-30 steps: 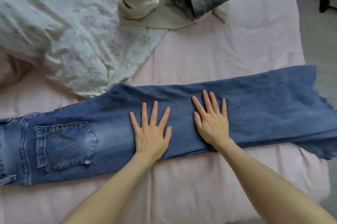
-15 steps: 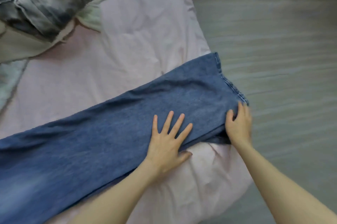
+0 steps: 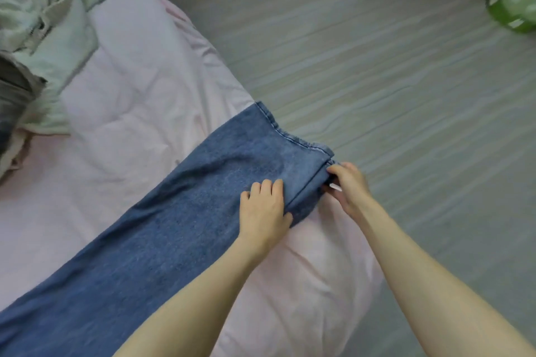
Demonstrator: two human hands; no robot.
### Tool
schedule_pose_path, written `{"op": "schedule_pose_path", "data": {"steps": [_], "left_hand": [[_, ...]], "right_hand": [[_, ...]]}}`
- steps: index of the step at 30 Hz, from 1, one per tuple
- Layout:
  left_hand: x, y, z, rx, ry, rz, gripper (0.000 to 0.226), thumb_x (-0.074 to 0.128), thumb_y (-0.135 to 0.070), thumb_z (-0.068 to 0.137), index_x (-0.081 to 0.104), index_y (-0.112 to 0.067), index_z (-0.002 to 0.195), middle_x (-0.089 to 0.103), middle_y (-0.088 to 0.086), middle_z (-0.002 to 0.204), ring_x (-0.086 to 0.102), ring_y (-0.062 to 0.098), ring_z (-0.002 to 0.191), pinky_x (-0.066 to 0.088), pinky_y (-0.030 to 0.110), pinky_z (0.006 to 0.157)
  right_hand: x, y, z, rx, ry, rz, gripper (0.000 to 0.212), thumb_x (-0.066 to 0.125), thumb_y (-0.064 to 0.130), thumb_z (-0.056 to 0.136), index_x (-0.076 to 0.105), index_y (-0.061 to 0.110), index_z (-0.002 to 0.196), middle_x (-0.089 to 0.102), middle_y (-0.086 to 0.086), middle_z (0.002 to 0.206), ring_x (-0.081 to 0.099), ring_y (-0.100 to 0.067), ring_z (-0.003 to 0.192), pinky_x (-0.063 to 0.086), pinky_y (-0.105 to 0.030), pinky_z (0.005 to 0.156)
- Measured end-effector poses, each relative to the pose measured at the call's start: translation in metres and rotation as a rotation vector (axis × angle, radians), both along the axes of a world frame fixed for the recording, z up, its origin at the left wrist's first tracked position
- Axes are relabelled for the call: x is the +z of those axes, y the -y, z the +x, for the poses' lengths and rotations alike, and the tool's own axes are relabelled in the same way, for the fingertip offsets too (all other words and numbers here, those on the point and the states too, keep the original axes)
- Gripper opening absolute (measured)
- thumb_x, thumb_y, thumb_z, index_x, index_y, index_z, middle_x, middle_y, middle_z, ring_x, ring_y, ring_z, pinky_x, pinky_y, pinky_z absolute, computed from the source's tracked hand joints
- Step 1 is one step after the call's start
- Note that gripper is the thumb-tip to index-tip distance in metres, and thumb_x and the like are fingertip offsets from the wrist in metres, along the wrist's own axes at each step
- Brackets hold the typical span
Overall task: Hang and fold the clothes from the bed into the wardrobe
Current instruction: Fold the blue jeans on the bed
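We see the jeans (image 3: pixel 174 229) stretched across the pink bed (image 3: pixel 139 72), their hem end reaching the bed's corner by the floor (image 3: pixel 377 81). The left hand (image 3: pixel 262 208) rests on the denim near the hem, fingers curled with the knuckles up; whether it actually holds a fold of cloth we cannot tell. The right hand (image 3: pixel 349 185) pinches the near corner of the hem, thumb and fingers closed on the cloth at the bed's edge. A heap of pale and grey clothes (image 3: pixel 37 37) lies at the far left of the bed, well apart from the jeans.
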State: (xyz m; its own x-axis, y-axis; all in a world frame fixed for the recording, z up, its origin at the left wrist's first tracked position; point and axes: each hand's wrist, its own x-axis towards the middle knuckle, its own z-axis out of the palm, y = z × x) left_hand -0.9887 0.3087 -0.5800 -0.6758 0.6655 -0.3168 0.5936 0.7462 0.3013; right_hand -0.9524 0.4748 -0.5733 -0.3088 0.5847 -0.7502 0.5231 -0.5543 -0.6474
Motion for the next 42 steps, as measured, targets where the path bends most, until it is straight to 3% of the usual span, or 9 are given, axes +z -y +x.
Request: {"op": "schedule_pose_path", "data": {"steps": [4,9,14,17,22,28,33,37,42], "left_hand": [[0.04,0.016,-0.019,0.304,0.145,0.4,0.04,0.061,-0.02,0.082,0.053,-0.018,0.121,0.054,-0.005,0.101,0.053,0.017,0.09,0.036,0.029,0.068],[0.086,0.029,-0.021,0.299,-0.092,0.622,0.043,0.058,-0.005,0.068,0.049,-0.02,0.108,0.053,0.001,0.082,0.046,0.015,0.072,0.035,0.026,0.054],[0.065,0.026,-0.008,-0.147,0.179,0.349,0.024,0.056,-0.021,0.089,0.066,-0.015,0.109,0.064,0.003,0.098,0.058,0.027,0.094,0.046,0.041,0.081],[0.038,0.04,-0.033,0.144,0.023,0.367,0.038,0.062,-0.022,0.085,0.06,-0.013,0.121,0.057,0.006,0.122,0.05,0.029,0.118,0.037,0.044,0.099],[-0.004,0.078,-0.111,0.497,0.075,-0.194,0.087,0.056,-0.058,0.083,0.014,-0.018,0.149,0.011,0.009,0.157,0.004,0.028,0.145,0.003,0.06,0.111],[-0.006,0.065,-0.152,0.489,0.301,0.05,0.049,0.069,-0.045,0.08,0.058,-0.017,0.118,0.065,0.004,0.112,0.058,0.03,0.112,0.043,0.044,0.095],[0.024,0.07,-0.146,0.705,0.694,0.458,0.018,0.054,0.0,0.084,0.062,-0.013,0.077,0.064,0.01,0.077,0.06,0.023,0.073,0.049,0.034,0.071],[0.043,0.119,-0.13,0.959,1.042,0.716,0.026,0.039,0.006,0.072,0.058,-0.011,0.071,0.059,0.008,0.055,0.058,0.017,0.049,0.043,0.016,0.043],[0.048,0.151,-0.095,0.664,1.11,0.335,0.013,0.051,-0.012,0.047,0.062,-0.007,0.052,0.055,0.011,0.06,0.051,0.016,0.054,0.038,0.027,0.055]], "right_hand": [[0.056,0.01,-0.04,-0.006,-0.348,-0.012,0.041,0.037,-0.011,0.082,0.044,0.018,0.054,0.044,0.005,0.051,0.042,-0.007,0.054,0.042,-0.021,0.052],[0.104,0.021,-0.069,-0.061,-0.633,-0.147,0.047,0.028,-0.012,0.074,0.055,0.016,0.047,0.057,0.006,0.052,0.051,-0.007,0.048,0.04,-0.015,0.045],[0.037,0.012,-0.008,-0.297,-0.113,-0.029,0.024,0.033,-0.007,0.086,0.047,0.009,0.074,0.045,-0.007,0.064,0.044,-0.02,0.062,0.037,-0.022,0.051],[-0.009,0.014,0.034,-0.195,0.151,0.092,0.015,0.04,-0.001,0.09,0.049,0.011,0.091,0.044,-0.008,0.076,0.043,-0.021,0.07,0.035,-0.031,0.06],[-0.028,0.023,0.015,0.016,0.078,0.139,0.014,0.053,0.014,0.092,0.059,0.007,0.081,0.051,-0.007,0.076,0.042,-0.011,0.058,0.035,-0.021,0.05],[-0.019,0.02,-0.029,-0.158,0.005,0.105,0.007,0.061,0.01,0.087,0.062,0.004,0.088,0.06,-0.005,0.08,0.053,-0.013,0.066,0.041,-0.018,0.052],[0.039,0.064,-0.02,0.411,-0.442,0.513,0.034,0.055,-0.003,0.082,0.058,0.027,0.098,0.062,0.017,0.092,0.059,-0.01,0.082,0.043,-0.012,0.075],[0.055,0.099,0.011,0.782,-0.512,-0.144,0.039,0.049,0.002,0.065,0.064,0.024,0.093,0.065,0.01,0.079,0.058,-0.002,0.071,0.042,-0.012,0.064],[0.039,0.106,0.036,0.769,-0.324,-0.399,0.023,0.042,0.006,0.052,0.062,0.015,0.061,0.053,0.005,0.056,0.044,-0.009,0.057,0.03,-0.019,0.051]]}}
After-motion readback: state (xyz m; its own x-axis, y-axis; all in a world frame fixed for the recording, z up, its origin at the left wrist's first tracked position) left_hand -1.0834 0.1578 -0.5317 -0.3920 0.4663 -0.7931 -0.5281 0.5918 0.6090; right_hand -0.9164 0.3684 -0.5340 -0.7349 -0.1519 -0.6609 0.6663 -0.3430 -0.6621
